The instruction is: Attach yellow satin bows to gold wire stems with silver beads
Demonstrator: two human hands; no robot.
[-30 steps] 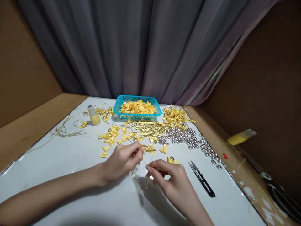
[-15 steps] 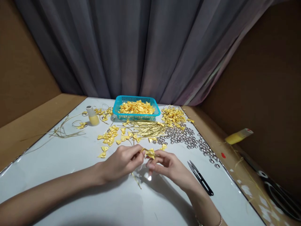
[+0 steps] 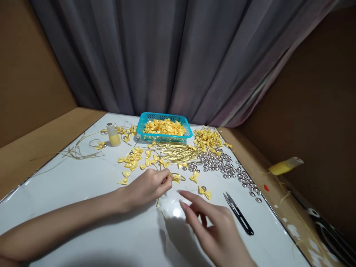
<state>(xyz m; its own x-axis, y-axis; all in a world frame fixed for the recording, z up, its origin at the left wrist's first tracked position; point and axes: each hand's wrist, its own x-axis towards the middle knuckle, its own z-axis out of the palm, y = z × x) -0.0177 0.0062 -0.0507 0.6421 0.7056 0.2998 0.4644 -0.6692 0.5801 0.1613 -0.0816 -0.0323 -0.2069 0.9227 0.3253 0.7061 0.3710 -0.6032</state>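
Your left hand pinches a thin gold cord loop; slackening could uncoil it. Your right hand is spread.

No text, label, brand, number or sign can be read around my grip. Beyond my left hand and to its left, the white-topped bottle shows no legible lettering; nor does the blue basket beyond my pinch. To the right of my right hand, the black snips bear no readable brand; farther right, the large scissors are too dark to show one. Beyond my right hand and well to its right, a red mark at the end of the yellow tube is too small to make out; the nearby red patch carries no readable character.
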